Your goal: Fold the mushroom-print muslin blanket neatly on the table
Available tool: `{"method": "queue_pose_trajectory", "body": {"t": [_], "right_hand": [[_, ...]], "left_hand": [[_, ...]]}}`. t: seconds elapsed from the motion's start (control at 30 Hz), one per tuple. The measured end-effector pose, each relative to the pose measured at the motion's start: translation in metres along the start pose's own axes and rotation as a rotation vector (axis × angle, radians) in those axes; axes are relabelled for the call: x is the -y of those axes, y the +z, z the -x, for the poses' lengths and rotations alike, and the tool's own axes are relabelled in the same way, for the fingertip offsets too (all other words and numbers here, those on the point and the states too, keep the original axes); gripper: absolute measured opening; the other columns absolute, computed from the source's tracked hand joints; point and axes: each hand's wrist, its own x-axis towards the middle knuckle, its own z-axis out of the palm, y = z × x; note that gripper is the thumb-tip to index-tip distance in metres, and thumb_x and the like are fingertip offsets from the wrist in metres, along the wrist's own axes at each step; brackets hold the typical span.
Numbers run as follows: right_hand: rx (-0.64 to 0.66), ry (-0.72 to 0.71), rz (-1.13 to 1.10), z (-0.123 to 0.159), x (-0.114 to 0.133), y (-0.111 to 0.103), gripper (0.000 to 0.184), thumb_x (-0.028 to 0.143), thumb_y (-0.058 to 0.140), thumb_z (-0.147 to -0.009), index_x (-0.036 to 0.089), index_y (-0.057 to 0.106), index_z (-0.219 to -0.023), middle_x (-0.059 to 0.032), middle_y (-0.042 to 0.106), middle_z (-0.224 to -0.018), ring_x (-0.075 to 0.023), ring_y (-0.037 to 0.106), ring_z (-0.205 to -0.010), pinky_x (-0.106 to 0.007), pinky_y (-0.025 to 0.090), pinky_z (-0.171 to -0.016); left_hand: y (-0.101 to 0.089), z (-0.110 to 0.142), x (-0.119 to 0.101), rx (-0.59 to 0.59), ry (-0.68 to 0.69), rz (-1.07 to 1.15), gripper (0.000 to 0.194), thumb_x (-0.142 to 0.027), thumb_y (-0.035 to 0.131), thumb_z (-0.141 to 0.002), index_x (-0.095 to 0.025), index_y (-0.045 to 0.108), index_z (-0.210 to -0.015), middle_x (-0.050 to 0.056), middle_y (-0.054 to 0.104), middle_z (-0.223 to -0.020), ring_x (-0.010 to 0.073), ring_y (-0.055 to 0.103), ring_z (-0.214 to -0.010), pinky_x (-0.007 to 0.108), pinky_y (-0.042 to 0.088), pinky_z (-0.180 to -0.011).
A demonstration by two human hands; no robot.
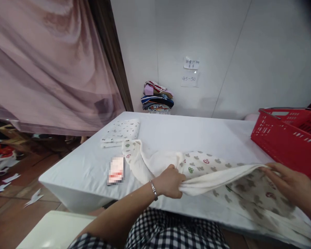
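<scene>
The left hand [172,181], closed, grips a white band [217,180] of the printed cloth [209,160], which lies along the worktop's [197,129] near edge; the right hand [291,180] pinches it with nearly closed fingers. Equal, light tension should keep this band straight.

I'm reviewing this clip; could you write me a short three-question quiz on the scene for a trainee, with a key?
1. Multiple choice: what do the left hand and the right hand both grip?
a) the red basket
b) the printed cloth
c) the pink curtain

2. True or false: the silver bracelet is worn on the left arm.

3. Fill in: the lower note on the wall reads "____".

Key: 1: b; 2: true; 3: 45-50.
</scene>
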Motion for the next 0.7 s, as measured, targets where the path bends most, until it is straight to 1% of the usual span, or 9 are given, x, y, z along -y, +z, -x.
{"method": "queue_pose_trajectory", "body": {"t": [0.1, 0.17, 0.23, 0.3, 0.37, 0.47, 0.57, 0.63, 0.7], "right_hand": [[0.172, -0.005, -0.024, 0.018, -0.013, 0.012, 0.026, 0.061, 0.058, -0.061, 0.038, 0.064, -0.073, 0.0019, 0.066, -0.063, -0.0270, 0.062, -0.055, -0.036, 0.045, -0.050], [0.183, 0.066, -0.028, 0.024, -0.021, 0.013, 0.029, 0.062, 0.056, -0.063, 0.037, 0.062, -0.075, 0.0014, 0.065, -0.060, -0.0279, 0.062, -0.053, -0.037, 0.044, -0.050], [0.135, 0.130, -0.034, 0.025, -0.024, 0.010, 0.031, 0.063, 0.055, -0.061, 0.035, 0.061, -0.074, 0.0010, 0.064, -0.057, -0.0278, 0.060, -0.050, -0.038, 0.043, -0.049], [0.086, 0.148, -0.032, 0.024, -0.020, 0.006, 0.033, 0.063, 0.055, -0.059, 0.033, 0.061, -0.072, 0.0007, 0.063, -0.055, -0.0275, 0.059, -0.048, -0.038, 0.043, -0.049], [0.072, 0.139, -0.031, 0.023, -0.012, 0.005, 0.034, 0.064, 0.054, -0.059, 0.032, 0.061, -0.071, 0.0009, 0.061, -0.053, -0.0269, 0.058, -0.047, -0.038, 0.043, -0.049], [0.118, 0.116, -0.040, 0.023, -0.003, 0.008, 0.034, 0.063, 0.054, -0.063, 0.032, 0.061, -0.074, 0.0012, 0.061, -0.053, -0.0256, 0.058, -0.048, -0.036, 0.043, -0.050], [0.115, 0.085, -0.038, 0.024, -0.001, 0.016, 0.033, 0.062, 0.054, -0.064, 0.031, 0.061, -0.074, 0.0007, 0.063, -0.060, -0.0247, 0.059, -0.052, -0.036, 0.043, -0.052], [0.111, 0.077, -0.036, 0.024, -0.004, 0.022, 0.033, 0.062, 0.054, -0.065, 0.031, 0.061, -0.074, 0.0004, 0.065, -0.066, -0.0248, 0.060, -0.056, -0.036, 0.043, -0.055], [0.130, 0.105, -0.030, 0.024, -0.008, 0.027, 0.034, 0.063, 0.054, -0.065, 0.031, 0.062, -0.075, 0.0004, 0.066, -0.070, -0.0248, 0.061, -0.060, -0.036, 0.044, -0.058]], "left_hand": [[0.000, 0.001, 0.009, 0.049, -0.024, 0.028, 0.042, -0.057, 0.065, -0.062, -0.024, 0.063, -0.087, 0.000, 0.066, -0.066, 0.0202, 0.060, -0.065, 0.035, 0.035, -0.078], [-0.017, -0.001, 0.018, -0.008, -0.027, 0.019, 0.048, -0.066, 0.060, -0.063, -0.023, 0.064, -0.084, 0.000, 0.066, -0.065, 0.0199, 0.059, -0.065, 0.035, 0.035, -0.078], [-0.044, -0.007, 0.029, -0.091, -0.052, -0.032, 0.048, -0.069, 0.057, -0.065, -0.022, 0.064, -0.075, 0.001, 0.065, -0.061, 0.0184, 0.058, -0.062, 0.034, 0.035, -0.077], [-0.075, -0.013, 0.040, -0.159, -0.080, -0.126, 0.045, -0.065, 0.054, -0.071, -0.021, 0.061, -0.067, 0.001, 0.062, -0.058, 0.0168, 0.055, -0.059, 0.035, 0.035, -0.076], [-0.101, -0.015, 0.051, -0.264, -0.094, -0.251, 0.035, -0.051, 0.053, -0.079, -0.020, 0.059, -0.064, 0.002, 0.062, -0.060, 0.0166, 0.054, -0.062, 0.037, 0.034, -0.082], [-0.118, -0.010, 0.064, -0.470, -0.170, -0.395, 0.018, -0.030, 0.052, -0.082, -0.020, 0.061, -0.071, 0.004, 0.062, -0.071, 0.0194, 0.055, -0.075, 0.043, 0.028, -0.091], [-0.102, 0.006, 0.076, -0.586, -0.235, -0.410, 0.012, -0.020, 0.049, -0.081, -0.020, 0.061, -0.077, 0.005, 0.060, -0.077, 0.0209, 0.054, -0.082, 0.045, 0.028, -0.093], [-0.073, 0.021, 0.080, -0.573, -0.252, -0.404, 0.014, -0.014, 0.047, -0.080, -0.019, 0.060, -0.077, 0.005, 0.058, -0.076, 0.0202, 0.053, -0.079, 0.044, 0.030, -0.090], [-0.034, 0.038, 0.076, -0.494, -0.225, -0.392, 0.018, -0.011, 0.044, -0.080, -0.019, 0.058, -0.073, 0.004, 0.056, -0.071, 0.0182, 0.052, -0.073, 0.042, 0.034, -0.084]]}}
